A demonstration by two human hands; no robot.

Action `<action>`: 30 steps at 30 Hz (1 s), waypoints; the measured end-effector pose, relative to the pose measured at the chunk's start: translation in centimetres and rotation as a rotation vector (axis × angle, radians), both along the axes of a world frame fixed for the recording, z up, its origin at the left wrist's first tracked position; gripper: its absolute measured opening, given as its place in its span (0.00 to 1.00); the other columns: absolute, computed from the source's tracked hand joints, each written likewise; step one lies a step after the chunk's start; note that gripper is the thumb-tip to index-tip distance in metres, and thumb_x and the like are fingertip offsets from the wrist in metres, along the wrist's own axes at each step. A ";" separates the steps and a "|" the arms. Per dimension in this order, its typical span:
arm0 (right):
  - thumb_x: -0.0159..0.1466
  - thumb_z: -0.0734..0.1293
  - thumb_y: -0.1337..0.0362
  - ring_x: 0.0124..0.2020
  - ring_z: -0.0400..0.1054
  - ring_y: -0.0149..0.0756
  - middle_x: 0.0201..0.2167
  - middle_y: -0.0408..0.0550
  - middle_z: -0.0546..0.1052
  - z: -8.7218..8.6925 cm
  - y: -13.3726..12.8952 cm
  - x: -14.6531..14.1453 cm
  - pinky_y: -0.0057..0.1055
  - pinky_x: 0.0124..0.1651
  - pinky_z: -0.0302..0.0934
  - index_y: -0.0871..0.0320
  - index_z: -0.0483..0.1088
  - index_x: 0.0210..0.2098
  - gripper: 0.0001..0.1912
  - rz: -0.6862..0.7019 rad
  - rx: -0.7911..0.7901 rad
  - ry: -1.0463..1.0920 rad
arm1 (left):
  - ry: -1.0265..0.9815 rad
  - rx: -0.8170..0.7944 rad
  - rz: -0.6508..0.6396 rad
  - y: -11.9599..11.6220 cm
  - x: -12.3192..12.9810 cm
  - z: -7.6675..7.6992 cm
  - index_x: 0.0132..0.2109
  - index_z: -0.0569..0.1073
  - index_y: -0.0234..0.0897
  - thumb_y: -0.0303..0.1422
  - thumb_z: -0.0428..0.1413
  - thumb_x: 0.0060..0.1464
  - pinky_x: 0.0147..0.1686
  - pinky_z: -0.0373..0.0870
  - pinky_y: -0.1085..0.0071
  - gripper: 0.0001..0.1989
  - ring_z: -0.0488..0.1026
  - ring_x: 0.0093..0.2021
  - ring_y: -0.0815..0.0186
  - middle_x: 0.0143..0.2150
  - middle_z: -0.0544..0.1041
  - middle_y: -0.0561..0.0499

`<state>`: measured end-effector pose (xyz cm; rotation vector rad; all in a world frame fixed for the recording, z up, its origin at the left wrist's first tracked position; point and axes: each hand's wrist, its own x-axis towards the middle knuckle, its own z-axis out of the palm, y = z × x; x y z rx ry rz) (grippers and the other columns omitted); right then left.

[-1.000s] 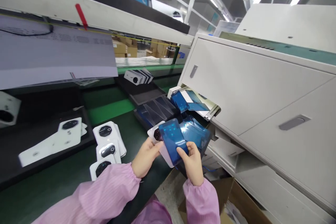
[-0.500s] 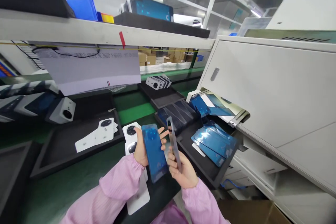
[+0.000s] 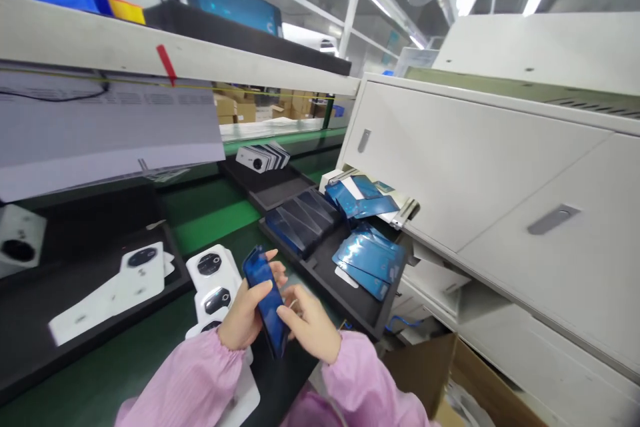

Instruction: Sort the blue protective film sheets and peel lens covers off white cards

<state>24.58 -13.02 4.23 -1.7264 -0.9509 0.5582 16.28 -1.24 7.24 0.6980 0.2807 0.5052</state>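
Note:
A dark blue phone panel (image 3: 267, 300) is held tilted between my hands, above the front of the bench. My left hand (image 3: 243, 315) is closed around its left side, with the thumb on its face and fingertips showing past the far edge. My right hand (image 3: 315, 327) is closed at its lower right edge, thumb against the panel and fingers curled; whether a second piece lies behind is hidden. Several white phone back covers (image 3: 196, 265) with dark camera rings lie overlapped beside my left hand, partly under my sleeve.
To the right, a black tray (image 3: 320, 275) carries blue panels (image 3: 367, 257) and dark ones. White covers (image 3: 143, 280) lie in the left tray. Blue panels (image 3: 363, 197) rest at the opening of a white machine (image 3: 425, 147). A cardboard box (image 3: 423, 370) stands below, and a shelf (image 3: 215, 60) crosses above.
My right hand has brought its thin edge-on piece to the blue panel; that piece no longer shows separately. The panel has turned more edge-on, and the view has swung right.

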 end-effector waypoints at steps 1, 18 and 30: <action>0.59 0.65 0.55 0.29 0.69 0.30 0.34 0.44 0.70 0.5 -0.6 1.8 0.27 0.27 0.65 0.55 0.66 0.38 0.12 -0.041 0.002 -0.150 | -0.001 -0.018 0.017 0.0 -0.1 0.4 0.53 0.69 0.41 0.32 0.61 0.44 0.38 0.70 0.68 0.26 0.71 0.35 0.66 0.38 0.75 0.51; 0.51 0.70 0.57 0.65 0.40 0.58 0.64 0.64 0.52 2.2 -0.8 27.9 0.57 0.62 0.31 0.63 0.50 0.63 0.45 -0.188 -0.555 -1.035 | 0.354 -0.224 -0.092 -0.8 4.8 1.9 0.48 0.71 0.31 0.31 0.54 0.53 0.31 0.74 0.69 0.15 0.73 0.29 0.67 0.36 0.76 0.44; 0.63 0.57 0.60 0.35 0.70 0.42 0.30 0.52 0.76 1.4 -1.2 24.7 0.38 0.41 0.62 0.61 0.71 0.39 0.15 -0.514 -0.084 -0.782 | 0.357 -0.249 -0.165 -1.0 8.1 2.2 0.47 0.72 0.32 0.32 0.54 0.52 0.31 0.74 0.69 0.15 0.74 0.29 0.67 0.37 0.77 0.44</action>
